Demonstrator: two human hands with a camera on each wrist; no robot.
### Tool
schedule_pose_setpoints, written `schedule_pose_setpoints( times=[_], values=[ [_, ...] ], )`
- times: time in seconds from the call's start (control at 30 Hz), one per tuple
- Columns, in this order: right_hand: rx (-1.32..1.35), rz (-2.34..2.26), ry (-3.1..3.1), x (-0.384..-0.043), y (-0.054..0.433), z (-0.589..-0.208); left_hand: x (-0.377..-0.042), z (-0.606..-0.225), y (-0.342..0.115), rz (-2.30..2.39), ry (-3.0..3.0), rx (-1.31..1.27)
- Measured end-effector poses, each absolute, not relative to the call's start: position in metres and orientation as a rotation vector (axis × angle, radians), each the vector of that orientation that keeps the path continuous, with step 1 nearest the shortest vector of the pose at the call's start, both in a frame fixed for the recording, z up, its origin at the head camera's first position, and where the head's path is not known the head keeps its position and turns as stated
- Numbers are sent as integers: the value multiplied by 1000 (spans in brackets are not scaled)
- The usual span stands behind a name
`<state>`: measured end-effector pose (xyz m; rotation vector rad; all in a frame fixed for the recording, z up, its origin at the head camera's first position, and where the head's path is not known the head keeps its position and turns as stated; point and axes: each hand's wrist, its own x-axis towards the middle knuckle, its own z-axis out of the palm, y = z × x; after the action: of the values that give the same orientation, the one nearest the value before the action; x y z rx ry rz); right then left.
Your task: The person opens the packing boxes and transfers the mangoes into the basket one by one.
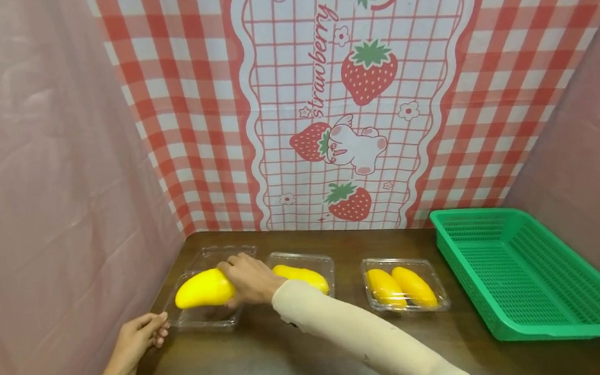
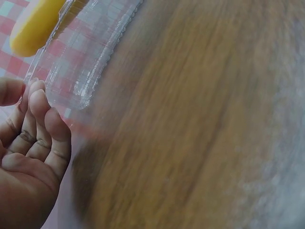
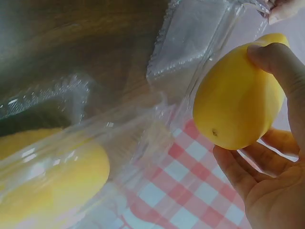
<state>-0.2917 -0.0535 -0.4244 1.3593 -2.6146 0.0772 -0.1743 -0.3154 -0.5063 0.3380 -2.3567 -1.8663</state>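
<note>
My right hand grips a yellow mango by its right end. The mango hangs over an open clear plastic clamshell box at the left of the table. In the right wrist view, thumb and fingers lie on opposite sides of the mango. My left hand is at the box's left edge. The left wrist view has its thumb and fingertips pinching the rim of the clear box. Just behind my right hand sits a second clear box with yellow mango in it, partly hidden by the arm.
To the right, a closed clear box holds two mangoes. A green slotted basket stands at the table's right side. Pink cloth walls flank the brown table, with a strawberry-print cloth behind.
</note>
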Motion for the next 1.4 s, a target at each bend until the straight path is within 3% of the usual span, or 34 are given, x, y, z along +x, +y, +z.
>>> schedule_pose_setpoints(
  times=[1.4],
  values=[
    [1248,217,-2654,-309,38,-394,-174,-510,-316,-1901,-2294,340]
  ],
)
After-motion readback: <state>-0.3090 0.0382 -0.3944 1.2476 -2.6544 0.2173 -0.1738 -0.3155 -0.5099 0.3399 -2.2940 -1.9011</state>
